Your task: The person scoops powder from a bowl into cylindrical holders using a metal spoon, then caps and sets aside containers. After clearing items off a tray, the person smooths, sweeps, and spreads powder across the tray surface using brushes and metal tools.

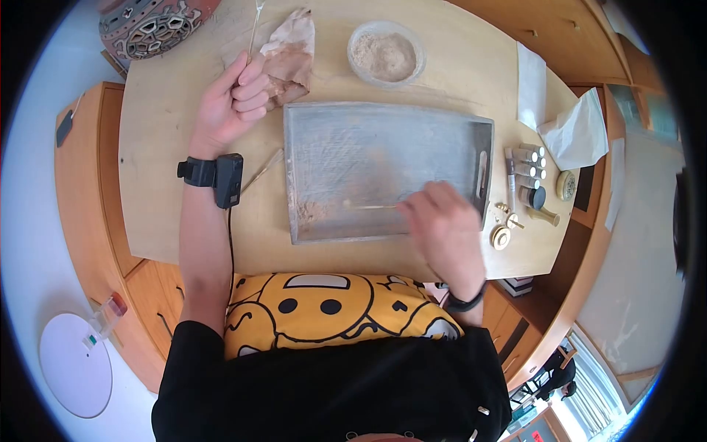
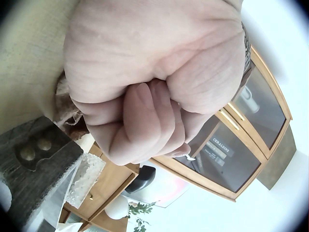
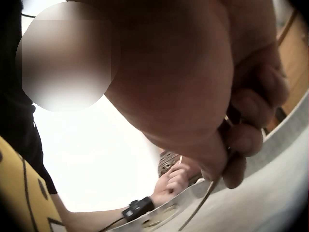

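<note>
In the head view my left hand (image 1: 234, 103) grips a thin stick (image 1: 255, 33) beyond the tray's upper left corner, the stick's tip pointing up and away. Its fingers are curled tight in the left wrist view, where the hand (image 2: 145, 96) hides most of the stick. Over the lower part of a grey tray (image 1: 390, 108), my right hand (image 1: 445, 228), slightly blurred, pinches a second thin stick (image 1: 372, 207) that points left. The right wrist view shows that stick (image 3: 199, 207) slanting down from the fingertips. Brownish powder (image 1: 311, 212) lies in the tray's lower left corner.
Beyond the tray are a bowl of powder (image 1: 387, 53) and a stained cloth (image 1: 294, 62). A thin tool (image 1: 264, 173) lies left of it. To the right are several small bottles (image 1: 527, 169), brass pieces (image 1: 501, 237) and a white crumpled sheet (image 1: 578, 132). A patterned pot (image 1: 151, 29) stands upper left.
</note>
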Motion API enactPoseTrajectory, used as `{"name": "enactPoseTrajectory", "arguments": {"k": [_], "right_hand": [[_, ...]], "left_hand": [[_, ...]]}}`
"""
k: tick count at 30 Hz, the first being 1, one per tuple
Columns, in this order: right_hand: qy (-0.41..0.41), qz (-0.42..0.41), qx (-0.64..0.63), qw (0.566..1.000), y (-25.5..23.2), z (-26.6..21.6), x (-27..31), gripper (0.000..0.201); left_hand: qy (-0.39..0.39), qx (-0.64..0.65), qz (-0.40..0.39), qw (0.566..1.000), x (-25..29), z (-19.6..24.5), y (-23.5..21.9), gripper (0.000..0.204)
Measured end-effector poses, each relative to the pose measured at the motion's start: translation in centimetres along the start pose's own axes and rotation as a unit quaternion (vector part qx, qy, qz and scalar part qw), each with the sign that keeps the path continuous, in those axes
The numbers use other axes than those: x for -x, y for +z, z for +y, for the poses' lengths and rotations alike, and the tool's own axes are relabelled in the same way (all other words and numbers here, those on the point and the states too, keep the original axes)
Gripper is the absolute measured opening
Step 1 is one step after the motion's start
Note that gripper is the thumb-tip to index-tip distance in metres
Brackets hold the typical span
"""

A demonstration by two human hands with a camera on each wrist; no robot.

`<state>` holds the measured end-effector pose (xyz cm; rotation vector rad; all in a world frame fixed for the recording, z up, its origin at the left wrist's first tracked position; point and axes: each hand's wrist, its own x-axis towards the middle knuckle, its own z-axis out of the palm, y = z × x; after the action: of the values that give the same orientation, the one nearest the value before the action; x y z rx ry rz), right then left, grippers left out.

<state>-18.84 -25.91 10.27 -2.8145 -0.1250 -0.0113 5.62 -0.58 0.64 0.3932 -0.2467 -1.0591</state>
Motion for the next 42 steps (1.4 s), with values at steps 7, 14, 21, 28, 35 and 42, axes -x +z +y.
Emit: {"name": "enactPoseTrajectory", "arguments": {"k": [7, 14, 21, 28, 35, 42], "right_hand": [[0.091, 0.019, 0.079, 0.993, -1.4, 4.0, 1.8, 0.013], [-0.047, 0.003, 0.002, 0.999, 1.9, -0.7, -0.4, 0.016], [0.08, 0.027, 0.066, 0.994, -1.5, 3.1, 1.4, 0.016], [-0.001, -0.005, 0.001, 1.0, 1.4, -0.1, 0.1, 0.014], [0.064, 0.022, 0.081, 0.994, -1.0, 2.3, -0.5, 0.016], [-0.029, -0.002, 0.012, 0.999, 1.5, 0.1, -1.7, 0.016]], "left_hand": [[-0.002, 0.003, -0.013, 1.0, -0.1, 0.0, -0.2, 0.035], [-0.003, 0.004, -0.008, 1.0, 0.0, 0.2, -0.3, 0.034], [0.012, -0.01, 0.01, 1.0, 0.1, 0.0, 0.2, 0.034], [-0.001, 0.001, -0.011, 1.0, -0.1, 0.1, -0.4, 0.034], [0.006, -0.003, -0.001, 1.0, -0.1, 0.0, 0.1, 0.034], [-0.003, 0.002, -0.024, 1.0, -0.2, 0.1, -0.2, 0.034]]}}
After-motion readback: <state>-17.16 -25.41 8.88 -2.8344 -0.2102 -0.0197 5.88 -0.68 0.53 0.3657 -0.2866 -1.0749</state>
